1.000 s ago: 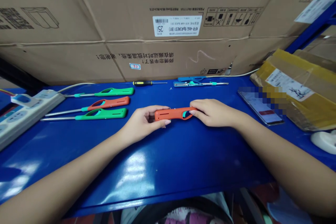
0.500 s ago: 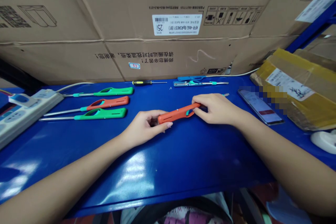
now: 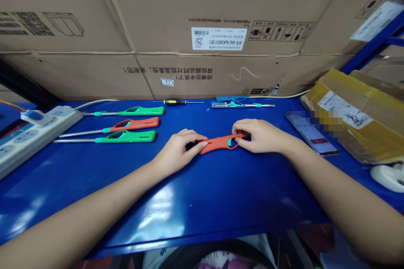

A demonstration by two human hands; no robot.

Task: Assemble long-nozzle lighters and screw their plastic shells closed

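Pinches an orange lighter [image 3: 216,144], just below and right of the frame's centre, by its left end between thumb and fingers of the left hand [image 3: 173,153]; grasps its right end, beside the teal trigger [image 3: 230,142], with curled fingers of the right hand [image 3: 261,136].

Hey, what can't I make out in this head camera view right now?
All in the head view:
Held orange lighter, front end: covered by the right hand.
Left hand, palm: turned away.
Phone, screen text: blurred, partly pixelated.
Power strip, near end: cut off by the left edge.
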